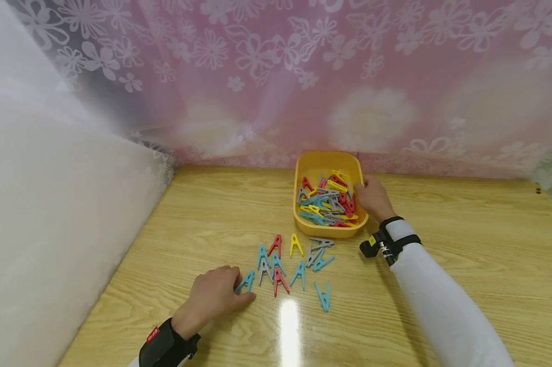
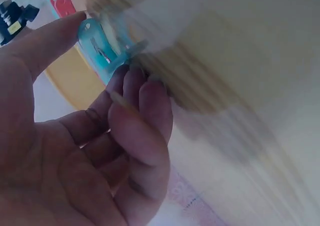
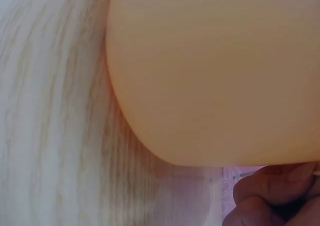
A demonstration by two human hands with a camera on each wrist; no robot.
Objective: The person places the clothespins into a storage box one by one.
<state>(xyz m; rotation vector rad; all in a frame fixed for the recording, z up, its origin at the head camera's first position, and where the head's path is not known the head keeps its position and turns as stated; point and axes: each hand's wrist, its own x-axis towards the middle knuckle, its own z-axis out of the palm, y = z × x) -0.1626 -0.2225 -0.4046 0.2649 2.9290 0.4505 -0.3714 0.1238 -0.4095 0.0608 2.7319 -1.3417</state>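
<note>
My left hand (image 1: 213, 293) is low on the table, its thumb and curled fingertips around a light-blue clothespin (image 1: 246, 279). In the left wrist view that clothespin (image 2: 95, 43) sits between the thumb and the fingertips. My right hand (image 1: 374, 198) grips the right rim of a yellow plastic basket (image 1: 328, 232), its fingers partly hidden by the wall. Inside the basket lies a heap of red, yellow, grey and blue clothespins (image 1: 323, 200). The right wrist view is mostly filled by the basket's smooth outer wall (image 3: 215, 85), with curled fingers at the lower right corner.
Several loose clothespins lie between the hands, among them a red one (image 1: 279, 281), a yellow one (image 1: 296, 244), a grey one (image 1: 321, 243) and a blue one (image 1: 323, 296). A pink flowered curtain (image 1: 276, 102) hangs along the back edge of the wooden table (image 1: 464, 244); white sheeting (image 1: 64, 168) borders the left.
</note>
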